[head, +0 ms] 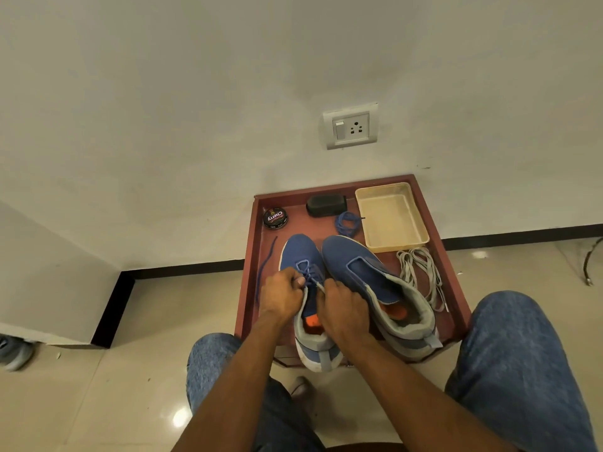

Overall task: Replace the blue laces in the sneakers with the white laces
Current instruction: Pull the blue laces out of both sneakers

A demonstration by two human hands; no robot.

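Left hand (283, 295) and right hand (342, 308) each grip pinching the blue lace (306, 272) on the left sneaker (301, 252), desk (456, 308) centre, white laces (421, 272) at three o'clock, unlaced right sneaker (362, 265) between

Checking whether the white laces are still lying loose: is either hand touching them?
Apart. The head view shows both hands, left and right, at the left sneaker, while the white laces lie beyond the right sneaker.

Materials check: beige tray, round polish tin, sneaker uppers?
Beige tray: looks like moulded plastic, semi-gloss, thin flared rim.
Polish tin: probably metal, glossy printed black lid.
Sneaker uppers: blue knit or mesh fabric, matte, with grey padded textile collars; the white sole edge looks like rubber or foam.
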